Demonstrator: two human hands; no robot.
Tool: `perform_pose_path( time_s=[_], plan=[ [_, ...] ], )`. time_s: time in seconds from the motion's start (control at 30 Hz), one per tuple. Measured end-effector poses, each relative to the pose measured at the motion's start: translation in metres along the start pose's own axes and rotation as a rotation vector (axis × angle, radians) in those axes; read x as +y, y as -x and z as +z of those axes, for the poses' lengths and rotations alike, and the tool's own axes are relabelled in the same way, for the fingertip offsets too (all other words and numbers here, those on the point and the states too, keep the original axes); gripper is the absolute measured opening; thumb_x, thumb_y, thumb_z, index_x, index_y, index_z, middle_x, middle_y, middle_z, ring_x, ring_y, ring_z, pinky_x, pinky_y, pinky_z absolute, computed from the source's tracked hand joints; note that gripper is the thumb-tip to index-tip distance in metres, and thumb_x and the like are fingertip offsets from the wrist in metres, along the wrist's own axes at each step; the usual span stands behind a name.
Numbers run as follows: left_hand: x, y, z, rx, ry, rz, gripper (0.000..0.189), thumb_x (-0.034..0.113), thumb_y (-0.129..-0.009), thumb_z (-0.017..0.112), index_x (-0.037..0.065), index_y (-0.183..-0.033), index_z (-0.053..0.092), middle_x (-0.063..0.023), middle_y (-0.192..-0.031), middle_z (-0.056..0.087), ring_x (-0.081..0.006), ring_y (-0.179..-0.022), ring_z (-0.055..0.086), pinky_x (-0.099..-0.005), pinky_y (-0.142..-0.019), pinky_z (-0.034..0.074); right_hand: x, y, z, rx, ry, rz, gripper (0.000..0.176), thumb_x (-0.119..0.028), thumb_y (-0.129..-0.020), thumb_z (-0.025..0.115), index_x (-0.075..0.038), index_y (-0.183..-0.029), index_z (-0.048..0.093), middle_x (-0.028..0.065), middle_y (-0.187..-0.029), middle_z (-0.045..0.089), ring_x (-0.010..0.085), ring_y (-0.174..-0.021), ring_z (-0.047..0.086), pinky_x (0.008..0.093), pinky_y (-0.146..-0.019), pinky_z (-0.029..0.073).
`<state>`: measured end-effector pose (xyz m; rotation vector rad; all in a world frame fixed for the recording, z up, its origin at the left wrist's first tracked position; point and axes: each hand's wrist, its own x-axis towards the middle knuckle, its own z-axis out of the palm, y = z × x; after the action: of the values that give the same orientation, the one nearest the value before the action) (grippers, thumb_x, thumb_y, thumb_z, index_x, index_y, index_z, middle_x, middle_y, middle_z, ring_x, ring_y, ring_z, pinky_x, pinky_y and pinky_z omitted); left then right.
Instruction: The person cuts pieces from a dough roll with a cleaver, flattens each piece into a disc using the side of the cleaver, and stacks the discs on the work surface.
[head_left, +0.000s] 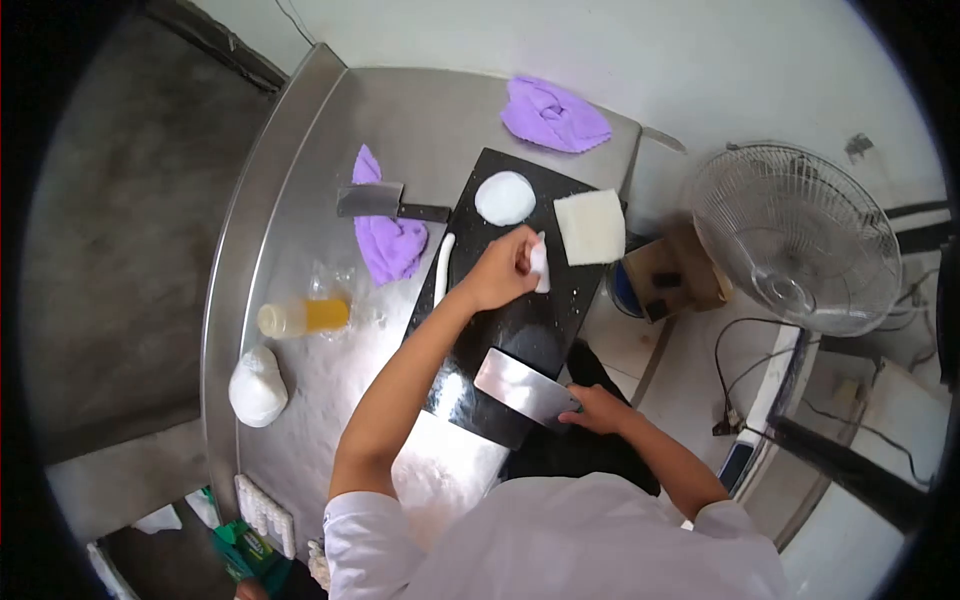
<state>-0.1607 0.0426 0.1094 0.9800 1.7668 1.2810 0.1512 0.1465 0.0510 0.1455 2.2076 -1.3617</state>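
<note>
My left hand [503, 270] is closed on a small white piece [540, 262] over the black board [480, 325]. In my right hand [595, 410] is a broad metal blade [522, 388], which lies low over the board's near end. A round white disc [505, 198] rests on the board beyond my left hand, with a square cream-coloured cloth or sheet [590, 228] to its right. Along the board's left edge lies a thin white strip [444, 268].
A cleaver [372, 200] lies across a purple cloth [388, 245] left of the board. Another purple cloth [555, 115] is at the back. On the steel table [310, 210] are a yellow bottle [325, 315] and a white bag [257, 388]. A fan [800, 240] stands at right.
</note>
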Motion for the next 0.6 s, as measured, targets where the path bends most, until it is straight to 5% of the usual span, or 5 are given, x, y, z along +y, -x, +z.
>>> perform_pose_path(
  time_s=[0.23, 0.3, 0.43, 0.5, 0.6],
  plan=[
    [-0.033, -0.082, -0.059, 0.269, 0.187, -0.257, 0.04, -0.009, -0.079, 0.069, 0.0, -0.115, 0.053, -0.0082, -0.095, 0.064, -0.0167, -0.087, 0.066, -0.032, -0.067, 0.062, 0.011, -0.04, -0.078, -0.119, 0.093, 0.011, 0.046, -0.036, -0.089, 0.077, -0.004, -0.117, 0.061, 0.0273, -0.107, 0.07, 0.0471, -0.105, 0.066, 0.0523, -0.09, 0.054],
    [-0.07, -0.077, -0.071, 0.419, 0.081, -0.512, 0.043, -0.008, -0.079, 0.069, -0.001, -0.119, 0.054, -0.0092, -0.095, 0.065, -0.0176, -0.088, 0.067, -0.0335, -0.065, 0.063, 0.012, -0.046, -0.092, -0.13, 0.089, 0.011, 0.046, -0.036, -0.089, 0.077, -0.004, -0.117, 0.06, 0.027, -0.107, 0.07, 0.0469, -0.105, 0.066, 0.0525, -0.09, 0.054],
    [-0.078, -0.065, -0.073, 0.468, 0.163, -0.582, 0.047, -0.001, -0.08, 0.072, -0.002, -0.124, 0.055, -0.0098, -0.094, 0.066, -0.0184, -0.087, 0.067, -0.033, -0.069, 0.06, 0.012, -0.057, -0.118, -0.172, 0.061, 0.018, 0.047, -0.038, -0.089, 0.076, -0.004, -0.118, 0.06, 0.027, -0.109, 0.069, 0.0472, -0.106, 0.066, 0.0533, -0.09, 0.053],
    [-0.074, -0.062, -0.064, 0.467, -0.155, -0.539, 0.05, 0.009, -0.081, 0.076, -0.001, -0.125, 0.056, -0.0094, -0.093, 0.067, -0.0188, -0.085, 0.067, -0.0323, -0.075, 0.056, 0.016, -0.062, -0.121, -0.191, 0.095, 0.012, 0.048, -0.038, -0.09, 0.076, -0.004, -0.118, 0.059, 0.0272, -0.111, 0.069, 0.0479, -0.106, 0.065, 0.0537, -0.09, 0.053],
    [-0.074, -0.063, -0.06, 0.581, 0.102, -0.546, 0.053, 0.017, -0.079, 0.08, 0.0, -0.125, 0.058, -0.0089, -0.094, 0.067, -0.0184, -0.084, 0.066, -0.0313, -0.078, 0.053, 0.023, -0.077, -0.125, -0.227, 0.156, -0.033, 0.049, -0.039, -0.09, 0.075, -0.003, -0.119, 0.058, 0.0281, -0.114, 0.068, 0.0492, -0.108, 0.064, 0.0545, -0.09, 0.052]
  ],
)
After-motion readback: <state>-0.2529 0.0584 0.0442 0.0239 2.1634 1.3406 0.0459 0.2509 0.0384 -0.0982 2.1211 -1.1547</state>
